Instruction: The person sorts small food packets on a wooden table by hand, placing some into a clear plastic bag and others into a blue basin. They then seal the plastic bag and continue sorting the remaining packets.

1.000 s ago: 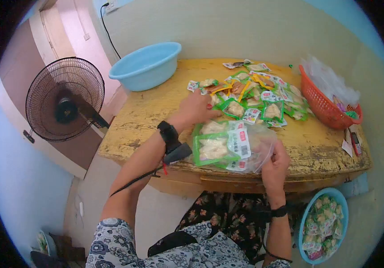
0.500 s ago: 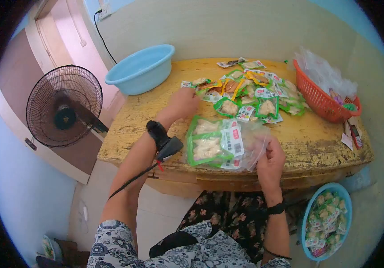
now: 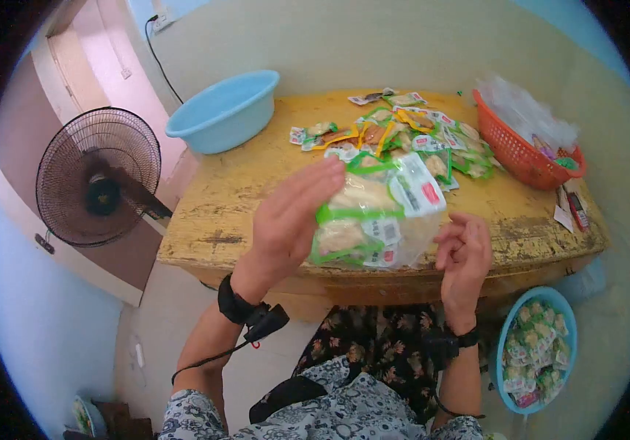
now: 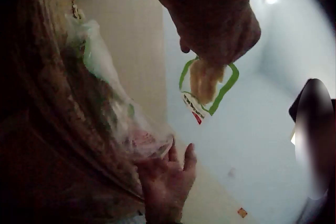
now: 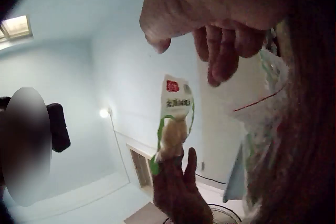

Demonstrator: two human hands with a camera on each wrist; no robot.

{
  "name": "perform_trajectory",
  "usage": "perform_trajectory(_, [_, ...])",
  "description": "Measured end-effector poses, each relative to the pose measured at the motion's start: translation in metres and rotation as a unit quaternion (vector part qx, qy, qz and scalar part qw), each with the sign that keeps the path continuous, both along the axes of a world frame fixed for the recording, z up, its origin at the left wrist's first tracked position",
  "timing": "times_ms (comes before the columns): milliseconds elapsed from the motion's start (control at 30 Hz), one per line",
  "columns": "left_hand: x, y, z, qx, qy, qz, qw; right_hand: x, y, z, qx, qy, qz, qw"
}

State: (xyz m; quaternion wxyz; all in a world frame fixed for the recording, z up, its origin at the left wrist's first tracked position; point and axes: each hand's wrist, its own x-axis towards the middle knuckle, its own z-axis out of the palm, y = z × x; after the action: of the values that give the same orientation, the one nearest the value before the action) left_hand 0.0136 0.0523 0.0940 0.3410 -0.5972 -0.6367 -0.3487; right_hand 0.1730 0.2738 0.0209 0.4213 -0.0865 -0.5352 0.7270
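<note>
My left hand (image 3: 289, 216) holds a green-edged food packet (image 3: 365, 196) by its side, above a clear plastic bag (image 3: 412, 249). Pale pieces show through the packet, and its white label bears a red mark; the right wrist view shows it upright in my left fingers. Inside the bag, near the table's front edge, lie similar packets (image 3: 341, 236). My right hand (image 3: 467, 253) is beside the bag's right end, fingers loosely bent. In the left wrist view the bag's edge overlaps the right fingertips (image 4: 173, 150).
A pile of green and yellow packets (image 3: 388, 132) spreads over the back of the wooden table (image 3: 220, 198). A blue basin (image 3: 223, 114) stands at left, a red basket (image 3: 517, 154) with plastic bags at right. Below right is a tub of packets (image 3: 535, 352); a fan (image 3: 99, 176) stands left.
My left hand has come from the pile's near left side to above the bag, now with a packet in it. The right hand's fingers have loosened from the bag's edge.
</note>
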Motion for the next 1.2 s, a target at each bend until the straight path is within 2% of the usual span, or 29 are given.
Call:
perform_trajectory(100, [0.019,0.006,-0.003,-0.029,0.049,-0.039,0.998,0.014,-0.009,0.021,-0.035,0.034,0.142,0.989])
perform_trajectory(200, [0.032,0.012,-0.009,-0.051,0.074,-0.069,0.994,0.013,-0.015,0.038,-0.034,-0.008,0.112,0.993])
perform_trajectory(233, [0.034,0.014,-0.010,-0.057,0.083,-0.076,0.992,0.021,-0.011,0.043,-0.010,-0.039,0.153,0.987])
perform_trajectory(333, [0.039,0.017,-0.010,-0.048,0.110,-0.071,0.990,0.030,-0.010,0.048,0.029,-0.089,0.135,0.986])
perform_trajectory(433, [0.042,0.019,-0.010,-0.082,0.106,-0.020,0.991,0.039,0.005,0.030,0.017,-0.119,0.071,0.990])
perform_trajectory(533, [0.034,0.029,-0.020,0.011,0.036,0.049,0.998,0.043,0.031,0.024,-0.023,-0.042,-0.016,0.999])
perform_trajectory(633, [0.037,0.031,-0.018,0.022,-0.023,0.093,0.995,0.052,0.052,0.014,-0.049,-0.037,-0.077,0.995])
perform_trajectory(833, [0.070,0.055,-0.018,-0.120,-0.072,0.131,0.982,0.052,0.050,0.002,0.013,-0.136,-0.122,0.983])
perform_trajectory(933, [0.073,0.067,-0.027,-0.162,-0.079,0.143,0.973,0.049,0.048,-0.002,0.025,-0.152,-0.100,0.983])
perform_trajectory(1033, [0.072,0.070,-0.032,-0.156,-0.066,0.131,0.977,0.052,0.048,0.003,0.020,-0.172,-0.025,0.985])
perform_trajectory(1200, [0.081,0.066,-0.032,-0.082,-0.139,0.068,0.985,0.045,0.039,0.015,-0.037,-0.162,0.034,0.986])
